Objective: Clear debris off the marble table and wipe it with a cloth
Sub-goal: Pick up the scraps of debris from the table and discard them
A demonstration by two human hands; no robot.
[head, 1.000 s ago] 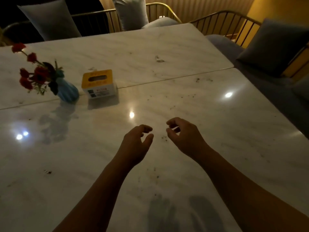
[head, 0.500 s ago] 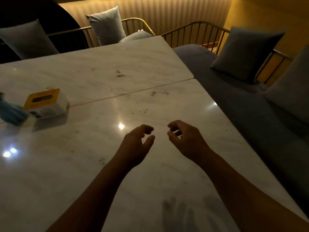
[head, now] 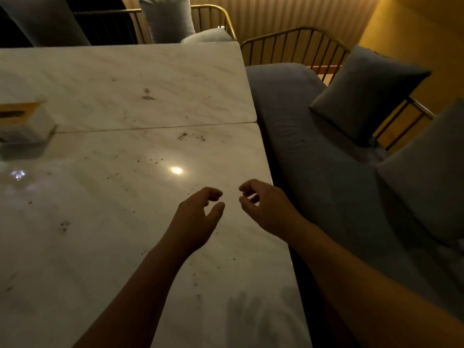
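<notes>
Marble table carries crumbs near its right edge; left hand and right hand hover loosely curled, empty; a bare-handed sweep could scatter them onto the grey sofa.

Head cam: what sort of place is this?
Probably a dimly lit restaurant or cafe booth: a marble table of two butted slabs, a grey padded bench with cushions and a brass-coloured rail behind it, and a tissue box on the table.
</notes>
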